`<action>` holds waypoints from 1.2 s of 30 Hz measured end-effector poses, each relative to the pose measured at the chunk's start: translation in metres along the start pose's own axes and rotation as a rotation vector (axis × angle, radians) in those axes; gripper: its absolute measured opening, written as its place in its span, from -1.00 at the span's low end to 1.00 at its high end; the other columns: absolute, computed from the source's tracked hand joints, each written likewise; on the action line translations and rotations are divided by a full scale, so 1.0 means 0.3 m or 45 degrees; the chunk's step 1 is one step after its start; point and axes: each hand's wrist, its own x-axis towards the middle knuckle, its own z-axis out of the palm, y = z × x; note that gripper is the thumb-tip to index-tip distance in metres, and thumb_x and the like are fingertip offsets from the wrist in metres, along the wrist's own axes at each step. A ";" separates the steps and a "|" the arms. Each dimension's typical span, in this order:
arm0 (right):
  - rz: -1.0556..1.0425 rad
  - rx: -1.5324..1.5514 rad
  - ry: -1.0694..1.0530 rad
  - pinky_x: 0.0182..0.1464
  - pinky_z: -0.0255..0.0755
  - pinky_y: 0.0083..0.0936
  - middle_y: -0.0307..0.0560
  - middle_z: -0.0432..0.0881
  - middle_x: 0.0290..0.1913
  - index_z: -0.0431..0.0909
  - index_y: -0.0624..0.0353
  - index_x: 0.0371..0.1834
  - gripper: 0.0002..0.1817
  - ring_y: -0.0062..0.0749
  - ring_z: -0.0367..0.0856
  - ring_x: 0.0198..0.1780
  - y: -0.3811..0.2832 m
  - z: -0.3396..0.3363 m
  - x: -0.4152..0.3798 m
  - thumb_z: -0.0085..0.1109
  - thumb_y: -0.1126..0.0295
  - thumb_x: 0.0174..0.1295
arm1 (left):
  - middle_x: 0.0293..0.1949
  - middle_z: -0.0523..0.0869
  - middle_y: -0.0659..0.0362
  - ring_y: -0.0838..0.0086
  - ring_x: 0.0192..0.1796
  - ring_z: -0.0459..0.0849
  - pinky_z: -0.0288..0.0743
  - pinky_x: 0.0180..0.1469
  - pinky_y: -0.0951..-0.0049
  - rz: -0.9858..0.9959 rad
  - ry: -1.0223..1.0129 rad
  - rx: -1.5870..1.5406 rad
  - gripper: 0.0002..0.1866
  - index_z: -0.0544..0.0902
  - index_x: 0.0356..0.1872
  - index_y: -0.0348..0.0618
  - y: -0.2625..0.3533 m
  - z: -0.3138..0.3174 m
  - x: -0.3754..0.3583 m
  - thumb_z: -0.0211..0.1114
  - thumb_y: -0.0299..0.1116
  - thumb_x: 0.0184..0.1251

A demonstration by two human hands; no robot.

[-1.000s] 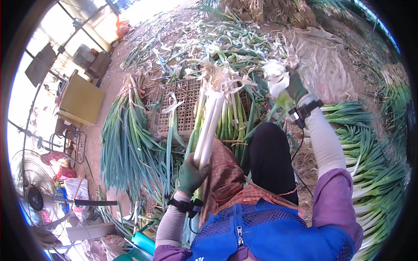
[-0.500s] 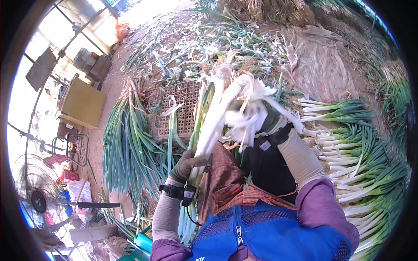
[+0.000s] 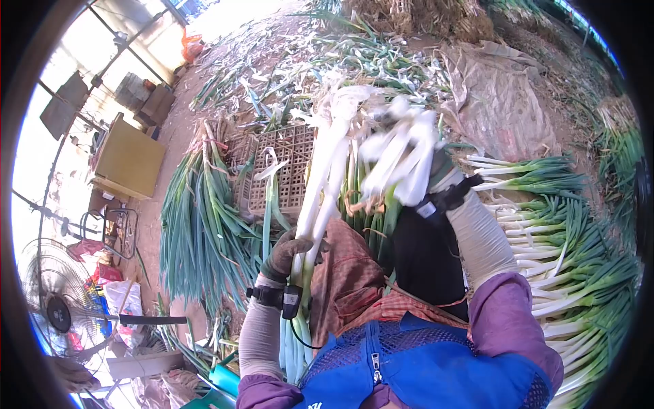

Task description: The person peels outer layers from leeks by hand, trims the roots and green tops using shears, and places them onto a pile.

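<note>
My left hand (image 3: 289,255), in a dark glove, is closed round the lower part of a few green onions (image 3: 328,163), whose white ends point up and away from me. My right hand (image 3: 441,169), also gloved, is partly hidden behind blurred white peeled layers (image 3: 402,157). Its fingers are smeared, and I cannot make out their grip. More green stalks (image 3: 371,225) stand between my knees, below the white layers.
A tied bundle of green onions (image 3: 208,204) lies left of a plastic crate (image 3: 279,170). Rows of cleaned onions (image 3: 558,273) lie at the right, near a sack cloth (image 3: 501,95). A fan (image 3: 60,310) stands at the far left. Peelings (image 3: 272,75) litter the ground ahead.
My right hand has moved slightly right, with the white layers now apart from the stalks in my left hand. Those stalks stand a little more upright and further left.
</note>
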 end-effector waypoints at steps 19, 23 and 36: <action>-0.155 -0.482 0.200 0.13 0.57 -0.37 -0.06 0.69 0.06 0.63 0.22 0.06 -0.72 -0.43 0.67 0.02 0.097 -0.108 -0.008 0.14 0.37 0.36 | -0.03 0.72 -0.13 0.25 -0.21 0.77 0.70 -0.11 0.31 0.170 0.025 -0.003 -0.30 0.45 0.23 -0.46 -0.021 -0.003 0.068 0.29 -0.01 0.32; 0.011 -0.938 -0.034 0.18 0.55 -0.33 -0.08 0.65 0.08 0.56 0.25 0.17 -0.66 -0.36 0.65 0.00 0.265 -0.075 -0.014 0.15 0.40 0.37 | -0.12 0.74 -0.04 0.33 -0.18 0.74 0.66 -0.07 0.40 0.033 -0.039 -0.073 -0.44 0.48 0.19 -0.43 -0.034 0.016 0.095 0.20 -0.15 0.35; 0.059 0.081 -0.097 -0.01 0.63 -0.48 -0.07 0.65 0.00 0.50 0.26 0.18 -0.69 -0.44 0.66 -0.02 0.625 -0.162 0.148 0.06 0.37 0.45 | -0.08 0.69 0.17 0.51 -0.07 0.67 0.62 -0.02 0.42 0.374 0.190 0.699 -0.36 0.49 0.20 -0.24 0.025 0.121 0.064 0.57 -0.40 0.08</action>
